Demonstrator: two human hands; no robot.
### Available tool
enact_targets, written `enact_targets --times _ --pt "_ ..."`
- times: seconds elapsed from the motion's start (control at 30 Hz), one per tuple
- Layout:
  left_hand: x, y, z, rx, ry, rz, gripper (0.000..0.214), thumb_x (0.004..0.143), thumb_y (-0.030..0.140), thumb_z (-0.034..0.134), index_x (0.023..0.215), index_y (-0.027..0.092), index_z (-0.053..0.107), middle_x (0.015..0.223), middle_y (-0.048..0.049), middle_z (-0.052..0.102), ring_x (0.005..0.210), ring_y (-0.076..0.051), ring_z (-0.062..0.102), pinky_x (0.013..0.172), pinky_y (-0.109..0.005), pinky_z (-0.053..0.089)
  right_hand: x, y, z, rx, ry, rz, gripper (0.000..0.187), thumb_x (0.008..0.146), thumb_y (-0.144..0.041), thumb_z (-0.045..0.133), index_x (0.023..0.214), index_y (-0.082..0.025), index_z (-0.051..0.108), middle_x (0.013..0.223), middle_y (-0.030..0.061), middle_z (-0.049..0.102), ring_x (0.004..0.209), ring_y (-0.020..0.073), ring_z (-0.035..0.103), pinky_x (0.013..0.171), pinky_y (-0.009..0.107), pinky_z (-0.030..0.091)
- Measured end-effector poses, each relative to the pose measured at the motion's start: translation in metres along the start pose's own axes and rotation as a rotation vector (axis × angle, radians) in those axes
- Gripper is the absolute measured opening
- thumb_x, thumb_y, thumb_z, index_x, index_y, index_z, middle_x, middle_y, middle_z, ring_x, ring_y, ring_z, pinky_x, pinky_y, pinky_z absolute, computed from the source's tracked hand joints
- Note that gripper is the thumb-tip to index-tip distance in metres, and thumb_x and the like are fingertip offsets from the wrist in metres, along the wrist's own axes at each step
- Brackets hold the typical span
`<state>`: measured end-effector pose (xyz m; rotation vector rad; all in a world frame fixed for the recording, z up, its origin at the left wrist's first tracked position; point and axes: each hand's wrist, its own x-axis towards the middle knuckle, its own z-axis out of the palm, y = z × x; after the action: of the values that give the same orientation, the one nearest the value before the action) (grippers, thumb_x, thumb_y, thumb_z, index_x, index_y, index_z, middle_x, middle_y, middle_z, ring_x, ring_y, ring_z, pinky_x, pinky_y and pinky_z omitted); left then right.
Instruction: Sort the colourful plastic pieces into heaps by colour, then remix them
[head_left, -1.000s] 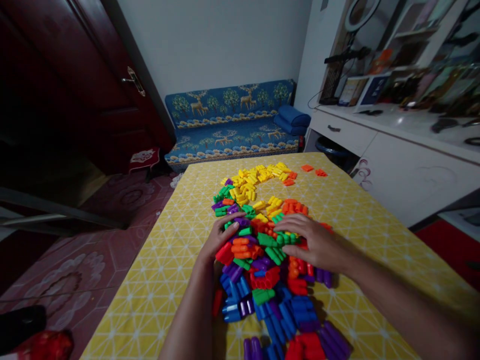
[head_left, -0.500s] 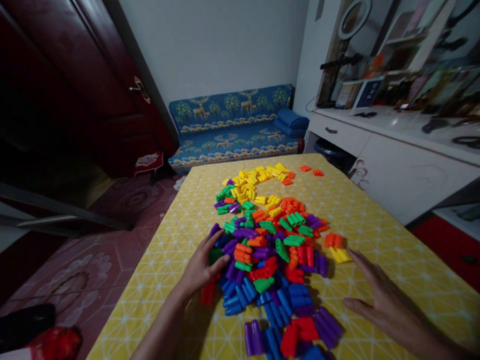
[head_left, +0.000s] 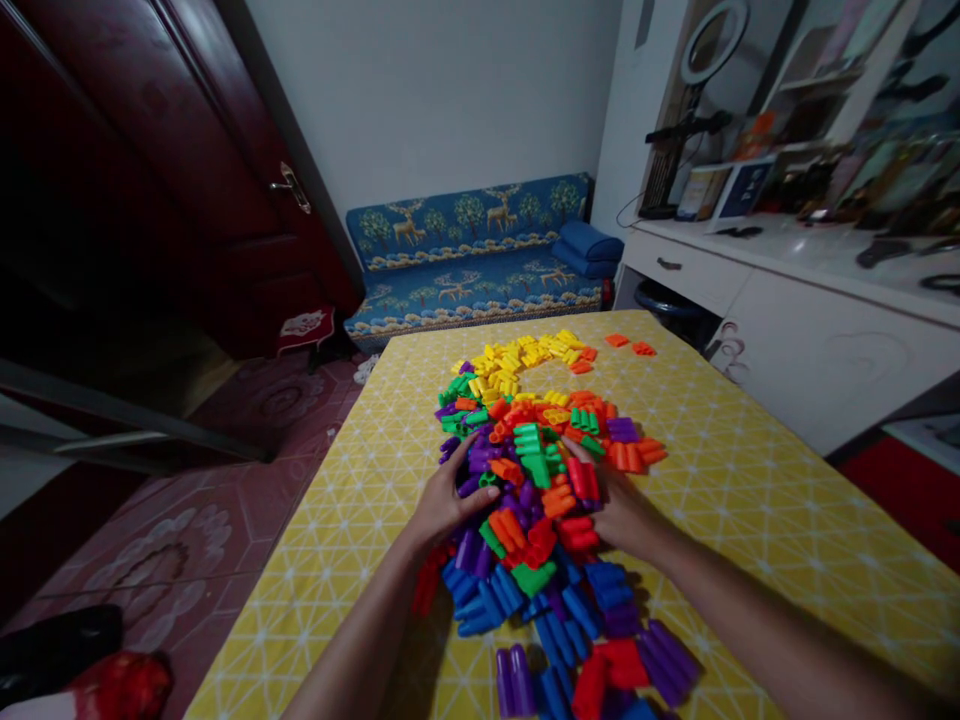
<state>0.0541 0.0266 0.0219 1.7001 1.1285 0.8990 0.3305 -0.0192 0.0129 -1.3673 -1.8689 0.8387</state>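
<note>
A heap of plastic building blocks [head_left: 532,465] in purple, green, orange and red lies mid-table. My left hand [head_left: 442,505] presses against the heap's left side, thumb apart from the fingers. On the opposite side, my right hand [head_left: 619,510] reaches into the heap with fingers stretched out, partly covered by a red block [head_left: 583,482]. Neither hand grips a single block; the heap sits between them. Blue blocks [head_left: 487,600] spread in front of the hands. Yellow blocks [head_left: 517,358] form a curved band behind the heap.
A yellow patterned cloth [head_left: 330,560] covers the table. Two orange blocks [head_left: 643,349] lie apart near its far edge. Beyond stands a blue sofa [head_left: 465,260]. A white dresser [head_left: 810,340] is on the right, and a dark red door [head_left: 217,180] on the left.
My right hand has swept left from the bare cloth into the heap, pushing blocks inward. The orange and yellow blocks beside it have left their spot. My left hand has shifted slightly right.
</note>
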Motion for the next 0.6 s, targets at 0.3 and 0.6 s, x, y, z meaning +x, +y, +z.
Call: enact_targets --times 0.3,0.6 --pt "0.026 0.045 0.005 -0.106 -0.093 0.086 0.092 0.071 0.047 0.078 0.149 0.027 0.034 0.148 -0.009 0.048 0.14 -0.031 0.039 0.117 -0.048 0.03 0.066 -0.066 0.033 0.834 0.128 0.22 0.059 0.065 -0.034 0.073 0.123 -0.028 0.059 0.105 0.0037 0.072 0.105 0.0285 0.064 0.098 0.047 0.05" --pt "-0.055 0.059 -0.044 0.526 -0.271 0.2 0.093 0.073 0.059 0.072 0.151 0.033 0.029 0.158 -0.0102 0.029 0.146 -0.036 0.025 0.115 -0.056 0.03 -0.018 -0.044 -0.036 0.074 0.028 0.196 0.081 0.07 -0.03 0.067 0.145 -0.027 0.039 0.151 0.008 0.042 0.138 0.0305 0.041 0.113 0.049 0.036"
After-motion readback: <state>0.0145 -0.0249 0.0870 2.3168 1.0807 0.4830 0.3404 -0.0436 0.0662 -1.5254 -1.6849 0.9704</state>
